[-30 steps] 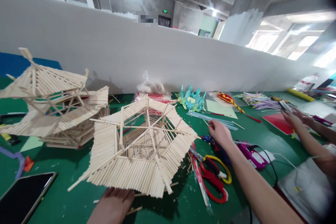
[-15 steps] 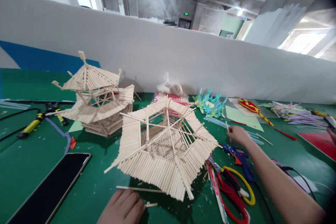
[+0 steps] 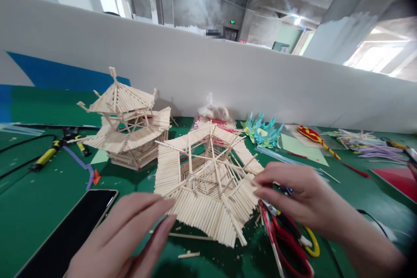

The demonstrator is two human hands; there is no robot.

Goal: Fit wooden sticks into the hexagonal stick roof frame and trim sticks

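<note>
A wooden stick model (image 3: 195, 213) with a wide, flared roof and an open top stands in front of me. My left hand (image 3: 130, 230) is at its near left corner, with thumb and fingers around the roof edge. At the right corner, my right hand (image 3: 293, 193) has thumb and forefinger pinched on the roof edge; whether a small stick is also between them is hidden. Loose sticks, a long stick (image 3: 192, 236) and a short stick piece (image 3: 189, 255), lie on the green table just before the model.
A stick pagoda (image 3: 130, 139) stands at back left, beside yellow-handled pliers (image 3: 45, 158). A phone (image 3: 68, 234) lies left. Red-handled scissors (image 3: 288, 243) are under my right forearm. Behind are a teal paper ornament (image 3: 263, 132), paper strips (image 3: 374, 143) and a white partition (image 3: 202, 69).
My right hand has come from the back right to the model's right corner. My left hand has lifted off the table to the left corner. The view has shifted slightly.
</note>
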